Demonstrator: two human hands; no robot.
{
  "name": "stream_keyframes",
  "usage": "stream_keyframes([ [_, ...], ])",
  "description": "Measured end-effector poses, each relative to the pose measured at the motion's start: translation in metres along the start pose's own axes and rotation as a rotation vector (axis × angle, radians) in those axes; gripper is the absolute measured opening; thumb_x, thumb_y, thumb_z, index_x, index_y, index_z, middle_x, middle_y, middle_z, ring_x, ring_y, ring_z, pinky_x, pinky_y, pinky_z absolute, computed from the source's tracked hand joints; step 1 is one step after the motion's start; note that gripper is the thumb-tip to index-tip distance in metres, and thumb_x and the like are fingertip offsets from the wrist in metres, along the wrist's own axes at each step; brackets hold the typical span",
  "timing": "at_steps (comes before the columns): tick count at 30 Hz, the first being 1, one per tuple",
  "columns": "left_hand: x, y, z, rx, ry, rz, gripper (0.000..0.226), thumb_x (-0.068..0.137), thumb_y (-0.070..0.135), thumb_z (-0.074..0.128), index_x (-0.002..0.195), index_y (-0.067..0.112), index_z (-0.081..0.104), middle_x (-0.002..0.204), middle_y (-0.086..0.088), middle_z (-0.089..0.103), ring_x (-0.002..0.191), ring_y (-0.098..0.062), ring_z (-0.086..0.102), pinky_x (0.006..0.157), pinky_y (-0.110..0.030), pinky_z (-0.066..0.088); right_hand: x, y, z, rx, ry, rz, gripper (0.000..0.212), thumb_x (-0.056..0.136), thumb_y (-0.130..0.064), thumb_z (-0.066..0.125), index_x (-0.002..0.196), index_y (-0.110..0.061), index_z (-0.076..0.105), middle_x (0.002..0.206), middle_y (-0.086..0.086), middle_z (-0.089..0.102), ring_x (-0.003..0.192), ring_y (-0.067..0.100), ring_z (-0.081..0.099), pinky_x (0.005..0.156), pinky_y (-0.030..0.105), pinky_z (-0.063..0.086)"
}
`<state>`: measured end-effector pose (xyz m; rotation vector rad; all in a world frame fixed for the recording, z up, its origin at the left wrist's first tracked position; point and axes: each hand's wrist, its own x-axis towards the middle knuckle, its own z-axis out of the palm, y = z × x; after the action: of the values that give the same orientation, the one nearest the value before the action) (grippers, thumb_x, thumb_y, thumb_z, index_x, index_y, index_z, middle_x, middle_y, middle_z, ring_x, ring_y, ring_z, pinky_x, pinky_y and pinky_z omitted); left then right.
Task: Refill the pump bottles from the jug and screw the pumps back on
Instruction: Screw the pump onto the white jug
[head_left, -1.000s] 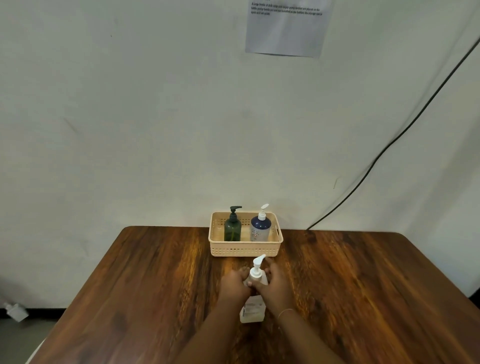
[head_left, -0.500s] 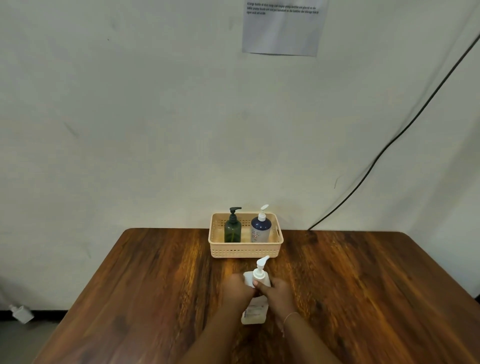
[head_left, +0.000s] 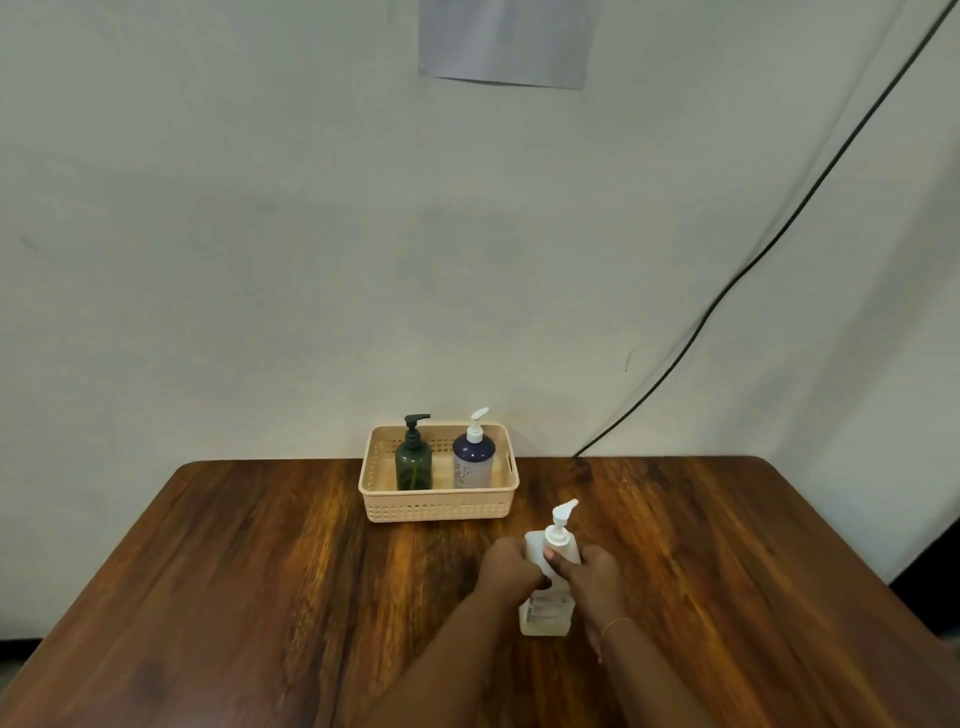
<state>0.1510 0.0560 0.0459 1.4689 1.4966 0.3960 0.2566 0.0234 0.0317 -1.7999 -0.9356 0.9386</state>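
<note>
On the wooden worktop (head_left: 260, 597), a little right of centre and toward the near edge, a white pump bottle (head_left: 546, 613) stands upright with both hands wrapped around its upper half. The left hand (head_left: 511, 571) closes on the bottle's left shoulder, its grip clamped on the body with the fingers curled round the front. The right hand (head_left: 592, 577) closes on the other side, its grip clamped on the bottle just under the collar, thumb lying across the front near the neck. The two hands meet in front of the bottle, so its middle is hidden; only the labelled lower part shows below them, resting on the wood, and the top corners of the body show above. The white pump (head_left: 561, 522) rises clear of both hands, seated on the neck, its spout pointing up and to the right. Whether the pump is fully screwed down cannot be told. A thin bracelet (head_left: 615, 623) circles the right wrist.

Farther back, against the wall, a beige slotted basket (head_left: 441, 509) sits on the worktop, well apart from the held bottle and to its left. Inside it a dark green bottle (head_left: 413, 465) with a dark pump stands on the left, and a dark blue bottle (head_left: 472, 462) with a white pump stands just beside it on the right. A black cable (head_left: 727, 291) runs diagonally down the wall to the worktop's back edge, and a sheet of paper (head_left: 506, 41) hangs higher on the wall.
</note>
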Motion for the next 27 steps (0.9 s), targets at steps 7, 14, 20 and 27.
stream_keyframes([
  [7,0.052,0.037,-0.011,-0.108,-0.041,0.035,0.044,0.087,0.008,0.06,0.13,0.006,0.053,0.132,-0.013,0.057,0.122,-0.029,0.054,0.104,-0.041,0.047,0.065,-0.031,-0.005,-0.038,0.004,-0.014,0.04,0.083,-0.025,0.067,0.113,0.001,0.06,0.112,0.019,0.065,0.1,0.035,0.062,0.091,0.047,0.052],
  [14,0.119,0.064,-0.02,-0.263,-0.047,0.072,0.04,0.091,0.006,0.05,0.131,0.006,0.051,0.13,-0.015,0.057,0.118,-0.033,0.055,0.102,-0.047,0.047,0.142,-0.06,-0.004,-0.115,-0.04,-0.111,0.036,0.084,-0.019,0.067,0.109,0.006,0.062,0.111,0.024,0.066,0.092,0.03,0.062,0.059,0.024,0.043],
  [20,0.168,0.063,-0.025,-0.311,-0.055,0.069,0.039,0.091,0.001,0.045,0.13,0.004,0.049,0.129,-0.017,0.057,0.119,-0.035,0.053,0.103,-0.05,0.046,0.19,-0.062,0.009,-0.188,-0.082,-0.138,0.032,0.085,-0.023,0.065,0.099,0.006,0.065,0.103,0.024,0.068,0.093,0.035,0.062,0.073,0.034,0.045],
  [27,0.189,0.05,-0.024,-0.416,-0.083,0.084,0.04,0.091,-0.004,0.042,0.129,0.005,0.052,0.125,-0.015,0.062,0.113,-0.031,0.058,0.091,-0.04,0.052,0.209,-0.052,0.021,-0.223,-0.077,-0.15,0.03,0.088,-0.027,0.061,0.094,0.002,0.065,0.1,0.022,0.068,0.082,0.027,0.057,0.068,0.028,0.037],
])
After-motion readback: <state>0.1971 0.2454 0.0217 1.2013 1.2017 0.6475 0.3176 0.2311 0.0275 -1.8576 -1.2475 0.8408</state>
